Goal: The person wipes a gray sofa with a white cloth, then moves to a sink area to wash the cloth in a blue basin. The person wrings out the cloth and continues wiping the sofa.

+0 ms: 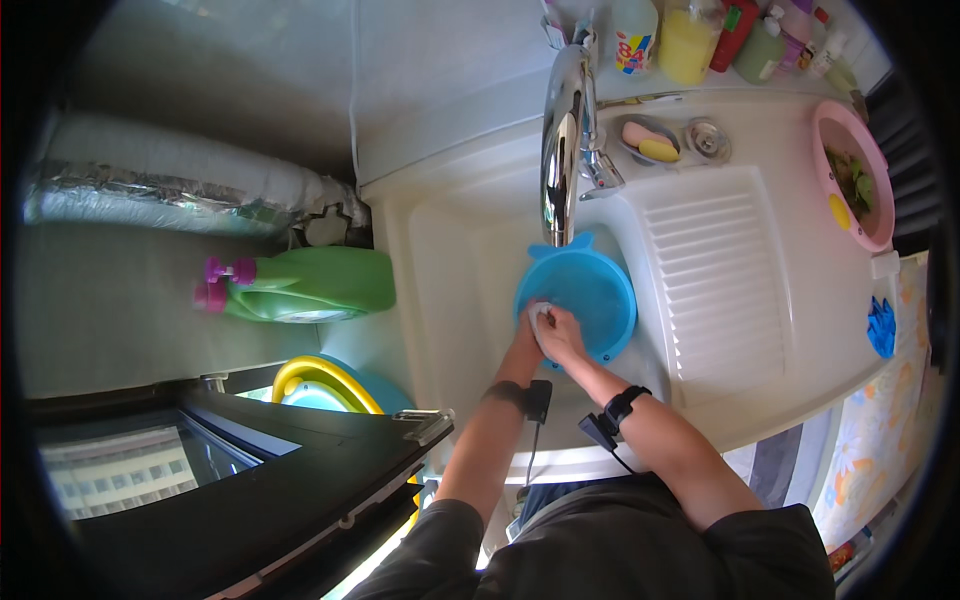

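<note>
A light blue plastic basin (pixel 626 330) holding water stands in the white laundry sink (pixel 450 315), below the chrome faucet (pixel 559 180). Over the basin's near left part my two hands are together. My left hand (pixel 531 324) is on the left side of a small whitish wet cloth (pixel 538 309), partly hidden by it. My right hand (pixel 559 334) presses on the cloth from the right, its fingers bent around it. Both wrists wear black straps with small devices and cables.
Right of the sink bowl is a ribbed washboard (pixel 716 285); behind it are a soap dish (pixel 637 154) and a drain strainer (pixel 707 141). A pink basin (pixel 821 165) holds greens. Bottles (pixel 686 45) line the back ledge. A green detergent jug (pixel 330 281) and open window frame (pixel 315 465) are left.
</note>
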Demonstrator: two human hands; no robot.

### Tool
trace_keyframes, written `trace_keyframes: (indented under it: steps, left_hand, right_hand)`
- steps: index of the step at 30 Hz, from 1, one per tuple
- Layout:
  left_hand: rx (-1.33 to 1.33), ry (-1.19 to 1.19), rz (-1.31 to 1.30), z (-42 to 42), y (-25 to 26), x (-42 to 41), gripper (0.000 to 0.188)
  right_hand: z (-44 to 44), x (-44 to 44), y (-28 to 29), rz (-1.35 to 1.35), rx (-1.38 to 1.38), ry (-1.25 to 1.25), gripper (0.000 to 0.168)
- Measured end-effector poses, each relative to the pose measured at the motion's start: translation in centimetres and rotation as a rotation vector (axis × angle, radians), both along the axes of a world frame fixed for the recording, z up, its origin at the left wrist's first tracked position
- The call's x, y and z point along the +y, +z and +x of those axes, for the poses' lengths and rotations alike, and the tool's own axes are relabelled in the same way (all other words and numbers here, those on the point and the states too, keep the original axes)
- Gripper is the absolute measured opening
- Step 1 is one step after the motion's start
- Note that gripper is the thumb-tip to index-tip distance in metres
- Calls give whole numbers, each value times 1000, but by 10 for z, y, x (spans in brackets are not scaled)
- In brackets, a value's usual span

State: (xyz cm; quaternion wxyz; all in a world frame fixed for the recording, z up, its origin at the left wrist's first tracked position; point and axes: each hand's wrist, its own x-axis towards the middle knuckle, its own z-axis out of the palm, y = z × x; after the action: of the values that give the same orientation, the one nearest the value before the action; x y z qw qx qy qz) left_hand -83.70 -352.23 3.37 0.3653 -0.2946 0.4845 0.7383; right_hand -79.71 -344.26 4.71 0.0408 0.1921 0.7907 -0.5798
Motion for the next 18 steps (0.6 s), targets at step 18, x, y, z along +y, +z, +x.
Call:
trace_keyframes:
  steps: [18]
  left_hand:
    - [-160,186,291,7,-27,-2,46]
  right_hand:
    - [-12,16,17,-44,-127,4,30]
